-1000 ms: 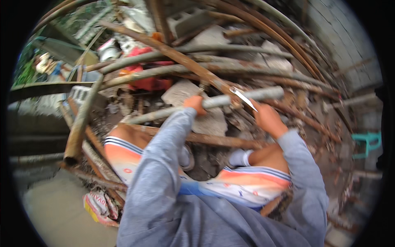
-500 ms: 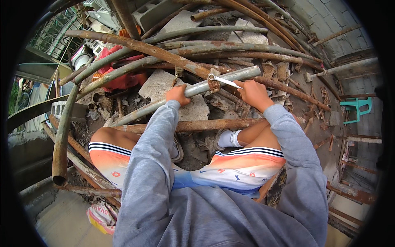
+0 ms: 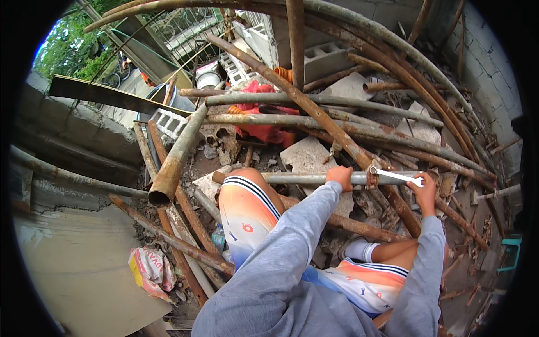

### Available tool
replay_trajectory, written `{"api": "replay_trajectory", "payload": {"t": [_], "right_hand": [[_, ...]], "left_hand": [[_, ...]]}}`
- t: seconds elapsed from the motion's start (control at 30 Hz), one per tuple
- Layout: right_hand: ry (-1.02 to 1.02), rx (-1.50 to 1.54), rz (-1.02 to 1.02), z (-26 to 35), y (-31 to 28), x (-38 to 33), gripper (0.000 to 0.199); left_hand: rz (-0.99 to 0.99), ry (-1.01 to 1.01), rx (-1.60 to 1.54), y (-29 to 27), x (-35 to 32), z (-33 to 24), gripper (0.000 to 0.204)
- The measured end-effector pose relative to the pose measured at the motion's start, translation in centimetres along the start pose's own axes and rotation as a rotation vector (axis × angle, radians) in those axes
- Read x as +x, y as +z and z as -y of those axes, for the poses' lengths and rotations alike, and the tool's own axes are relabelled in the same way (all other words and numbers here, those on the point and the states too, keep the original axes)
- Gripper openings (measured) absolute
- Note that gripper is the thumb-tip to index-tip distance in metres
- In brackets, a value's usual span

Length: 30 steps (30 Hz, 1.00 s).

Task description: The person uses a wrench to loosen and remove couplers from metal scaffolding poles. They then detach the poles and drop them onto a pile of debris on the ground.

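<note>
A grey galvanized pipe (image 3: 292,178) lies across in front of my knees. My left hand (image 3: 340,178) is wrapped round it. Just right of that hand, a rusty clamp (image 3: 371,180) sits where the pipe crosses a long rusty pipe (image 3: 314,106). The ring end of a silver combination wrench (image 3: 397,176) rests at the clamp's bolt. My right hand (image 3: 425,194) is closed on the wrench's other end. Whether the ring is fully seated on the nut is too small to tell.
Several rusty and grey pipes (image 3: 387,135) lie crossed beyond my hands. An open-ended pipe (image 3: 168,182) points toward me at left. Broken concrete (image 3: 306,154), hollow blocks (image 3: 168,123), a red plastic bag (image 3: 264,132) and a crumpled sack (image 3: 151,272) lie about. A green stool (image 3: 510,254) stands far right.
The view has swung left, so my hands and the pipes appear farther right and lower. Both hands keep their hold on the pipe and the wrench, with the wrench still at the clamp.
</note>
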State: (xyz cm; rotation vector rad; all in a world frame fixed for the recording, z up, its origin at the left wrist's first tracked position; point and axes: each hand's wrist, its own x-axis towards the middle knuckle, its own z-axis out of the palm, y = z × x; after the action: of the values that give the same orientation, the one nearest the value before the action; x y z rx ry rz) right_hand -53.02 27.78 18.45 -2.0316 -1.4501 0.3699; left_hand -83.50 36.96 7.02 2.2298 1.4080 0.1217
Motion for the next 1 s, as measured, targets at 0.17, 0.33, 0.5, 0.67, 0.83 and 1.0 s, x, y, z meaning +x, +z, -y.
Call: {"api": "replay_trajectory", "payload": {"t": [0.17,0.33,0.5,0.67,0.83,1.0], "right_hand": [[0.0,0.04,-0.007,0.8,0.5,0.3,0.032],[0.232,0.388,-0.079,0.7,1.2,1.7,0.036],[0.241,0.711,-0.075,-0.5,4.4,5.4,0.026],[0.432,1.02,-0.086,4.0,4.9,6.1,0.025],[0.418,1.318,-0.174,5.0,5.6,6.8,0.016],[0.4,1.566,-0.237,5.5,7.0,7.6,0.018]], "left_hand": [[0.004,0.0,-0.001,-0.4,-0.7,0.3,0.04],[0.081,-0.006,0.011,-0.7,0.4,0.0,0.042],[0.123,0.038,0.042,-0.7,0.7,0.4,0.039],[0.111,0.029,0.04,-0.6,0.2,-0.2,0.038],[0.092,0.024,0.048,-0.4,0.1,0.0,0.036],[0.077,0.024,0.016,-0.4,-0.4,0.4,0.038]]}}
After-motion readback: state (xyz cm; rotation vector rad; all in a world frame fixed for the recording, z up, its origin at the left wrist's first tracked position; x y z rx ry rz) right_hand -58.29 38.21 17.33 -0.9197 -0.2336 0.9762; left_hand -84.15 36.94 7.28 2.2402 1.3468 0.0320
